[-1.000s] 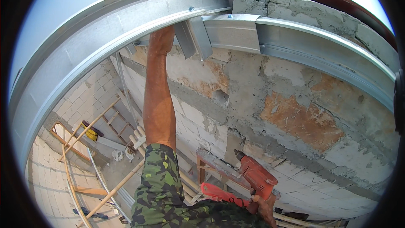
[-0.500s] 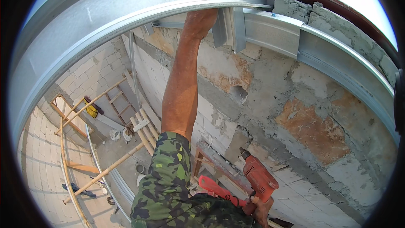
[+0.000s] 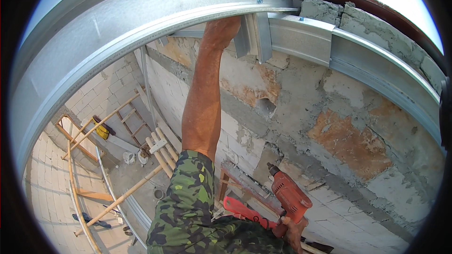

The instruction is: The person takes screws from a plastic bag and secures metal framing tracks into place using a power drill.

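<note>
My left arm stretches up to a large galvanized metal beam (image 3: 141, 16). My left hand (image 3: 223, 30) reaches behind its lower flange, next to a short upright metal bracket (image 3: 253, 37); the fingers are hidden there. Low on the right, my right hand (image 3: 295, 235) is wrapped round the handle of a red power drill (image 3: 289, 196). The drill's black chuck points up and to the left, away from the beam. Beside the drill lies a long bright red object (image 3: 245, 209), partly covered by my camouflage sleeve; its kind is unclear.
A second metal channel (image 3: 376, 61) runs along the top of the rough block wall (image 3: 301, 99). Far below are bamboo poles (image 3: 120, 200), a wooden ladder (image 3: 133, 122), a yellow and dark bag (image 3: 101, 129) and long metal profiles (image 3: 136, 211).
The whole view has shifted slightly, with the beam a little lower in the picture. Both hands keep nearly the same places, and the drill stays in my right hand.
</note>
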`<action>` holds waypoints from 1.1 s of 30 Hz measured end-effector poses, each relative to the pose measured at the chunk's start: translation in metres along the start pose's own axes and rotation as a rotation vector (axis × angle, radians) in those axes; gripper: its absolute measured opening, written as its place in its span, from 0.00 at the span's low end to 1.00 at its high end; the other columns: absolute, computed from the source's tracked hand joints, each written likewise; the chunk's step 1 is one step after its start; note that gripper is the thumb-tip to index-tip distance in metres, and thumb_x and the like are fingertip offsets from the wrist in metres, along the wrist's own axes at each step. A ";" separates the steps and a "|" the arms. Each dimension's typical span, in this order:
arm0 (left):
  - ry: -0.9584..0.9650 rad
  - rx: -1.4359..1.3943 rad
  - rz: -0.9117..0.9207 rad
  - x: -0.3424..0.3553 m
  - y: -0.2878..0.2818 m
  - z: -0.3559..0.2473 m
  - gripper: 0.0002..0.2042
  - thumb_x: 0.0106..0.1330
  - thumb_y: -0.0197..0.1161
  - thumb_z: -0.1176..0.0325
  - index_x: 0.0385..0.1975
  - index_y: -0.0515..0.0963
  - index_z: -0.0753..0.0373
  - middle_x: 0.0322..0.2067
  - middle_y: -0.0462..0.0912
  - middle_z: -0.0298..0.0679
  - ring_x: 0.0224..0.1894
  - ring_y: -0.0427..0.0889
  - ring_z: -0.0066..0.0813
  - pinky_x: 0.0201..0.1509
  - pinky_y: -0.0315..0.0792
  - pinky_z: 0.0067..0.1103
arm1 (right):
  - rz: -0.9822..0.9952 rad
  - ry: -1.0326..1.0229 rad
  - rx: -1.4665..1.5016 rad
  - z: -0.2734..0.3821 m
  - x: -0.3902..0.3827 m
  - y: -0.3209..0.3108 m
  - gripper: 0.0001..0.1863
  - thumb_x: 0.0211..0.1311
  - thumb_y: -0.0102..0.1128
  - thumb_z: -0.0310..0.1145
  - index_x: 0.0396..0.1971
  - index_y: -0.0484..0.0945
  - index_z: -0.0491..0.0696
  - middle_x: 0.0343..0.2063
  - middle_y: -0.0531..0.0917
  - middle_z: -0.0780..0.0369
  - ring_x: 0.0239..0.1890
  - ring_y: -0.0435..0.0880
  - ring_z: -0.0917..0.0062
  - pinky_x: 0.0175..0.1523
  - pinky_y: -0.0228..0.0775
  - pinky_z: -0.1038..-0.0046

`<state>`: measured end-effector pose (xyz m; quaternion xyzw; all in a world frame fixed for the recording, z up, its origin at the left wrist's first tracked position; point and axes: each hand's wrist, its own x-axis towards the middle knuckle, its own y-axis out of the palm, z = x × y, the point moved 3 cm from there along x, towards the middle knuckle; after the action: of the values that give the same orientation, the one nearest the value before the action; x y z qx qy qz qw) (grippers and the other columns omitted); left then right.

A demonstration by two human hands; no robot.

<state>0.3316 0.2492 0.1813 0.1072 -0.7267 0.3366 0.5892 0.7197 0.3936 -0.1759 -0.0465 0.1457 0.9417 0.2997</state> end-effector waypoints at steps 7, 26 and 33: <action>-0.021 0.032 0.023 0.005 0.001 -0.005 0.12 0.65 0.46 0.73 0.41 0.76 0.67 0.43 0.80 0.50 0.47 0.76 0.49 0.53 0.69 0.36 | 0.015 -0.009 -0.019 -0.002 0.001 -0.006 0.24 0.45 0.64 0.34 0.40 0.73 0.34 0.27 0.79 0.58 0.23 0.79 0.76 0.30 0.74 0.73; -0.102 -0.059 -0.122 0.010 0.011 0.028 0.16 0.71 0.46 0.62 0.52 0.71 0.65 0.50 0.75 0.54 0.52 0.72 0.53 0.56 0.65 0.36 | 0.023 -0.036 0.114 -0.020 -0.001 -0.025 0.23 0.44 0.65 0.34 0.38 0.74 0.35 0.25 0.78 0.59 0.21 0.78 0.75 0.27 0.74 0.73; -0.130 -0.034 -0.034 0.003 0.016 0.020 0.17 0.71 0.43 0.63 0.51 0.72 0.67 0.50 0.75 0.54 0.54 0.71 0.51 0.58 0.63 0.36 | 0.042 -0.022 0.076 -0.016 0.001 -0.028 0.25 0.45 0.65 0.34 0.41 0.73 0.33 0.29 0.79 0.58 0.24 0.79 0.75 0.31 0.75 0.74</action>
<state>0.3057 0.2498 0.1769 0.1314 -0.7672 0.3064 0.5480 0.7347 0.4108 -0.1984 -0.0218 0.1791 0.9420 0.2831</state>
